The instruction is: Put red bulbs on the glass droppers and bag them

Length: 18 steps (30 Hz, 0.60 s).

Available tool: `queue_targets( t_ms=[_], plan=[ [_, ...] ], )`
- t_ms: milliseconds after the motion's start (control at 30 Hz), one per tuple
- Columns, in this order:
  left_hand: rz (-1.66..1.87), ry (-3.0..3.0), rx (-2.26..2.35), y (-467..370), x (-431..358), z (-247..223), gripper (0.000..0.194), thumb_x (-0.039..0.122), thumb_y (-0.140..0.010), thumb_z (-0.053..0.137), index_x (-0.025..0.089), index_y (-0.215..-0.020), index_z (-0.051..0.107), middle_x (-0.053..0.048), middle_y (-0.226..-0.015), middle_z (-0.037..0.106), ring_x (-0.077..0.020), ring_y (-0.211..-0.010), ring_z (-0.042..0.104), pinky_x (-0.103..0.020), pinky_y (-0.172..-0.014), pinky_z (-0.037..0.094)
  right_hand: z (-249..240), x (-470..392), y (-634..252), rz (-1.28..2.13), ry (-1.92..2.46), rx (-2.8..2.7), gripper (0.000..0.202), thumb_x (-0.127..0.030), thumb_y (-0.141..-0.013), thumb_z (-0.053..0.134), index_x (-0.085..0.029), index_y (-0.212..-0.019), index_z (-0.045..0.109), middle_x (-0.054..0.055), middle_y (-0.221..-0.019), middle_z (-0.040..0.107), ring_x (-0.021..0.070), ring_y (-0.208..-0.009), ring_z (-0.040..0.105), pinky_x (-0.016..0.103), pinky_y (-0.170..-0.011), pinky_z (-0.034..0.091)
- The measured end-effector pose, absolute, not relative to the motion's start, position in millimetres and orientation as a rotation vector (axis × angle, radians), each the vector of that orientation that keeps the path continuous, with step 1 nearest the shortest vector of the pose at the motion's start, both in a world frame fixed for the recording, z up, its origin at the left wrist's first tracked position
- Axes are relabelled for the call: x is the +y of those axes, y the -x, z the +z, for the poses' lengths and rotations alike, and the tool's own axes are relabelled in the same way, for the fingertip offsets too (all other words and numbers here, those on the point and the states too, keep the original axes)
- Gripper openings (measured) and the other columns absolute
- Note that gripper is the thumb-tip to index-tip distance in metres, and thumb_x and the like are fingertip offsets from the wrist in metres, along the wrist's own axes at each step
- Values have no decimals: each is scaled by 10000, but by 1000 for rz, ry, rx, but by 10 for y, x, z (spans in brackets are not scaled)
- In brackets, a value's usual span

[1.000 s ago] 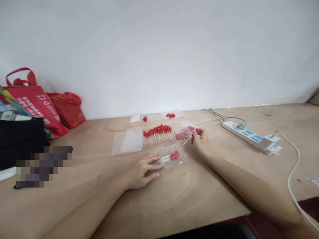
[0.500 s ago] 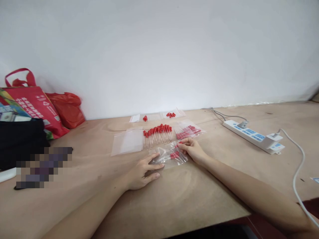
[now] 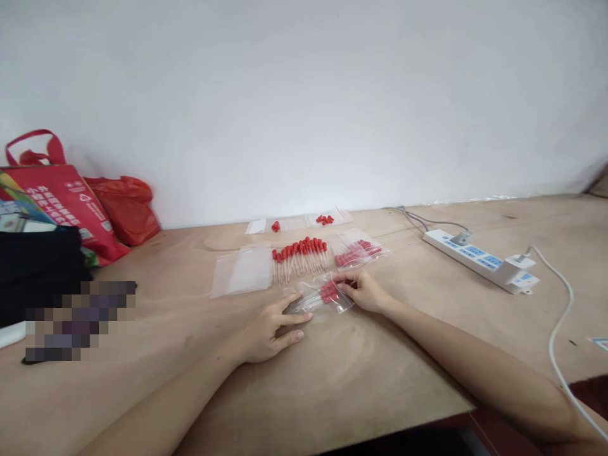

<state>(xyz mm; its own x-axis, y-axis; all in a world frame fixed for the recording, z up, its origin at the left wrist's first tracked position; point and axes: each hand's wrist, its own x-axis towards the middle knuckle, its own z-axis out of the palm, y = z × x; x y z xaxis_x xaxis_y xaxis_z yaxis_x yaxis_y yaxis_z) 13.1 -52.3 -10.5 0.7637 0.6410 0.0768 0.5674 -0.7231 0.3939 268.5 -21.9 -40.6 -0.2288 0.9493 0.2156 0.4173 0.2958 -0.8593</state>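
A clear plastic bag (image 3: 341, 303) lies in front of me with several droppers in it, their red rubber bulbs (image 3: 329, 291) toward the right. My left hand (image 3: 273, 326) rests flat with fingers spread, its fingertips on the left end of the bag. At the bag's right end, my right hand (image 3: 363, 288) has thumb and fingers pinched at the edge, close to the bulbs. Just behind the bag is a row of loose droppers (image 3: 299, 253), red bulbs pointing away. A filled bag of droppers (image 3: 361, 251) lies to their right, and flat clear bags (image 3: 242, 271) to their left.
Small red bulbs (image 3: 325, 220) lie on bags near the wall, with another red cluster (image 3: 276, 226) beside them. A power strip (image 3: 479, 258) with plugs and a white cable (image 3: 555, 342) is on the right. Red bags (image 3: 126, 209) and a black cloth (image 3: 42, 272) stand left.
My right hand has shifted slightly left and down, and the red bulb at its fingertips is now inside the bag beside the others. My left hand stays in place.
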Motion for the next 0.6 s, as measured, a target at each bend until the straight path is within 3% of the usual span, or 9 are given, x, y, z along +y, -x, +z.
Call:
queue_targets(
  t_ms=[133, 300, 433, 600],
  plan=[
    [345, -2621, 905, -123, -510, -137, 337, 353, -831, 469, 328, -1163, 515, -15, -1414, 210, -250, -1254, 278, -434, -1005, 286, -387, -237, -2668, 882, 1166, -1872, 259, -203, -717, 516, -187, -936, 655, 12, -789, 669, 154, -690, 588, 273, -647, 459],
    [344, -2658, 886, -139, -512, -129, 323, 319, -830, 471, 320, -1147, 533, -44, -1341, 318, -238, -1221, 325, -419, -992, 305, -366, -239, -2673, 1020, 1089, -1926, 299, -232, -770, 444, -153, -1000, 617, 40, -792, 667, 151, -715, 595, 261, -644, 452],
    [300, -2652, 910, -142, -528, -95, 342, 323, -834, 462, 327, -1174, 504, -38, -1285, 400, -244, -1217, 333, -424, -983, 314, -276, -245, -2728, 554, 1348, -2037, 218, -197, -725, 481, -158, -849, 656, 43, -731, 653, 139, -622, 557, 244, -589, 405],
    [342, -2553, 990, -129, -527, -67, 520, 359, -847, 430, 265, -1332, 267, -52, -1321, 402, -220, -1233, 324, -408, -998, 307, -142, -87, -2707, 318, 1514, -1919, 159, -194, -722, 475, -183, -728, 633, 26, -705, 646, 136, -625, 550, 233, -579, 378]
  ],
)
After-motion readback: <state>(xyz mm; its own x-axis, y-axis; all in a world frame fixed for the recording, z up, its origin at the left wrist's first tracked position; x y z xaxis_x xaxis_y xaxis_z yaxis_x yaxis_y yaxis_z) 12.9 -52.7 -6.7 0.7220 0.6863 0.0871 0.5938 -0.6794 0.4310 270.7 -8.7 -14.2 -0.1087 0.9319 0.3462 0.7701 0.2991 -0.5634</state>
